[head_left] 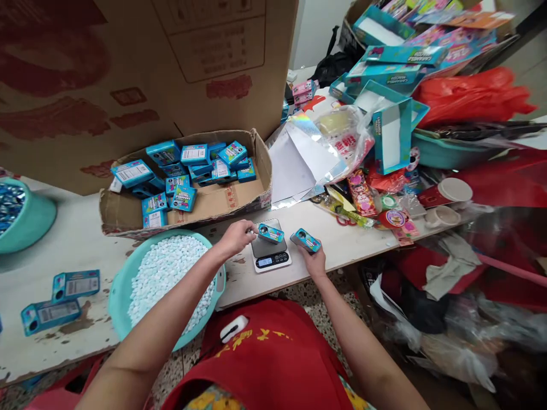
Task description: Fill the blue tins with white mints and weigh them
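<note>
My left hand (pixel 237 236) is closed in a pinch, with a small whitish piece, like a candy, at its fingertips. Right beside those fingertips, a small blue candy box (pixel 270 233) lies on the plate of a digital scale (pixel 272 261) with a lit display. My right hand (pixel 315 261) grips a second blue candy box (pixel 306 241) just right of the scale. Both boxes show a dark round spot at one end. Under my left forearm, a turquoise basin (pixel 117 290) holds a heap of small white candies (pixel 166 267).
Behind the scale, a cut-down cardboard box (pixel 222 199) holds several blue boxes. Two more blue boxes (pixel 76 285) lie at left, near another turquoise basin (pixel 40 219). Wrappers, a paper cup (pixel 444 193) and opened display cartons (pixel 391 136) crowd the right side. A large carton (pixel 141 74) stands behind.
</note>
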Available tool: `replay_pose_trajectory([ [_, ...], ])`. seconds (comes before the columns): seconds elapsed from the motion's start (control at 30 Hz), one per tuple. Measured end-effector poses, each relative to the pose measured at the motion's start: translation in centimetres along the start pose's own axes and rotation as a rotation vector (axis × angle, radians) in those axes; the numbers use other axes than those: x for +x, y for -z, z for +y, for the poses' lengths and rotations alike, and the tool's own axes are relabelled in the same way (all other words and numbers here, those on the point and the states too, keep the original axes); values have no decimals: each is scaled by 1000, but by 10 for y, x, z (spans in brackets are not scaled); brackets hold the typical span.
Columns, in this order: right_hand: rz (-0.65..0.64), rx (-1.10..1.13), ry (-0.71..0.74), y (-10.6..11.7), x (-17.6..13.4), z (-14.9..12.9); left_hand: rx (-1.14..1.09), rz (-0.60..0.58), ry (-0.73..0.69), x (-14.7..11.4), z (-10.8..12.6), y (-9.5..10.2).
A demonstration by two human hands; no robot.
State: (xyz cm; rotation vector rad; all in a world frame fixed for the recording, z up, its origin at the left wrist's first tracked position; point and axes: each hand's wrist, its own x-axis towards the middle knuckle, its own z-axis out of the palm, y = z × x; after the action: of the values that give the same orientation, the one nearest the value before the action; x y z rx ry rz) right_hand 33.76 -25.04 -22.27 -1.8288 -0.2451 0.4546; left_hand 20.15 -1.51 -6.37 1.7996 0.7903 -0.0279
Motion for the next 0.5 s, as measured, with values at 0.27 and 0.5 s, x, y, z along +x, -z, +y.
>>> replay_pose_trajectory([
  [0.27, -2, 6, 15, 3, 1, -1, 299, 19, -170, 18, 10, -23],
  [0.5, -10, -13, 17, 4, 1, -3, 371, 32, -218, 14, 18, -23],
])
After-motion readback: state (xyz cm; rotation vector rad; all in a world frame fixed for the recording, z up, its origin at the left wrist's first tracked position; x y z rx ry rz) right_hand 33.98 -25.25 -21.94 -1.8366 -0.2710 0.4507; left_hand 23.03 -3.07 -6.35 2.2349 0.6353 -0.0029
